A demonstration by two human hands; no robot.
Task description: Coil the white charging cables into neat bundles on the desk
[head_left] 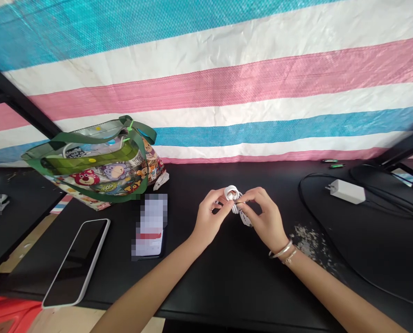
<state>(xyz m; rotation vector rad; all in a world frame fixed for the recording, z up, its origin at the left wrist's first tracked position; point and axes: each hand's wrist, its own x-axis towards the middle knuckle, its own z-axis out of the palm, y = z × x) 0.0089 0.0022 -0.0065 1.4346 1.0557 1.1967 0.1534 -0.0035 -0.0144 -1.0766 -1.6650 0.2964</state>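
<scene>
A coiled white cable (245, 217) is held up over the black table, between my two hands. My left hand (211, 212) is closed, its thumb and fingers pinching the left side of the bundle. From the right, my right hand (263, 215) is closed too, its thumb and forefinger pinched at a small dark strip (239, 202) against the cable. The strip is too small to make out fully. Fingertips hide part of the coil's middle. Bracelets (281, 252) circle my right wrist.
A clear cartoon-print bag (112, 173) with green handles stands at the back left. Before it lie a lit phone (152, 229) and a white-edged phone (77, 263). On the right are a white power adapter (347, 192), black cord (334, 245), green batteries (337, 166) and pale crumbs (310, 240).
</scene>
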